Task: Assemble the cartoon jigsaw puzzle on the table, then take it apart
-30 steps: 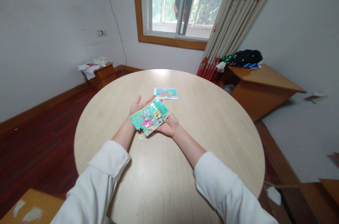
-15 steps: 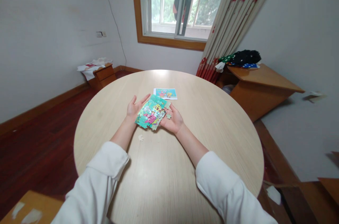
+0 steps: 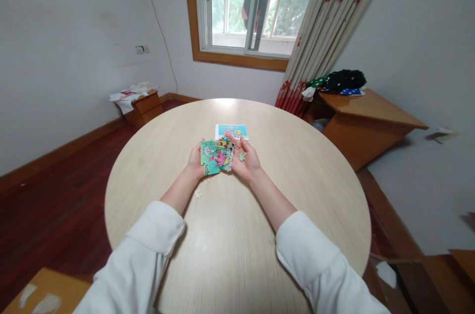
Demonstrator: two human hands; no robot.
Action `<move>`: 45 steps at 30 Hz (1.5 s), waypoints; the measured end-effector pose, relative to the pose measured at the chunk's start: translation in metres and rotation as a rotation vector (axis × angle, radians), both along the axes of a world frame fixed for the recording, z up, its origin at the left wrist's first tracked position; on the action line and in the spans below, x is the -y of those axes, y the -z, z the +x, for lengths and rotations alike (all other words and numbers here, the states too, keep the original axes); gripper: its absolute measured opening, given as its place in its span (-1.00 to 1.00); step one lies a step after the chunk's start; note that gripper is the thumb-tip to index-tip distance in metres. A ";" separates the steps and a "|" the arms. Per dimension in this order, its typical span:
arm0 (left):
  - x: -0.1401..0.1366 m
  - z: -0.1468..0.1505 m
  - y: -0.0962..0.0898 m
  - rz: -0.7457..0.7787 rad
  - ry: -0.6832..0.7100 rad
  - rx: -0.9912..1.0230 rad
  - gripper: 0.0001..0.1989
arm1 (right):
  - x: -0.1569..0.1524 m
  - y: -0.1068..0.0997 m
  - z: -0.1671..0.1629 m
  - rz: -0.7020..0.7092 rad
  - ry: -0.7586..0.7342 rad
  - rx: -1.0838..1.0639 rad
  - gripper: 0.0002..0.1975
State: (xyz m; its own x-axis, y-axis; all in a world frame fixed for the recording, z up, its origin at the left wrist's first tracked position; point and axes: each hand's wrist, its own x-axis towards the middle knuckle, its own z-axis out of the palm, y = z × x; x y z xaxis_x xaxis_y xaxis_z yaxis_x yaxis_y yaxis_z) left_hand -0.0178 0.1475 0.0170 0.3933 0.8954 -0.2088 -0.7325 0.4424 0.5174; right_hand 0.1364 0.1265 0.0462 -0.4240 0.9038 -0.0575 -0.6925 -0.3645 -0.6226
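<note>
Between my hands is a partly joined jigsaw puzzle [image 3: 217, 157], green with pink and yellow cartoon figures, its edges uneven and its top folding. My left hand [image 3: 195, 159] grips its left side, the fingers hidden behind it. My right hand [image 3: 248, 161] is palm up at its right side, with fingers curled toward the puzzle. A loose puzzle piece [image 3: 242, 157] rests on that palm. Below the hands, a pale puzzle piece [image 3: 198, 195] lies on the table, with another small bit near it. Beyond them lies a picture card [image 3: 237, 131] with similar cartoon figures.
The round pale wooden table [image 3: 282, 180] fills the middle. At the right, dark and spotted cloths [image 3: 343, 81] lie on a tilted wooden cabinet [image 3: 371, 111]. A small wooden stand [image 3: 146, 106] is at the back left. A cardboard box [image 3: 55, 294] sits at the lower left.
The joined puzzle has swung more upright and bunched together, its top part folding. My left hand has closed in toward the right; my right hand has shifted slightly up and right.
</note>
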 end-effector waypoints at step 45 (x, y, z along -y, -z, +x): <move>0.000 0.011 -0.003 0.058 -0.214 -0.179 -0.75 | -0.010 0.004 -0.012 0.559 0.282 0.773 -0.69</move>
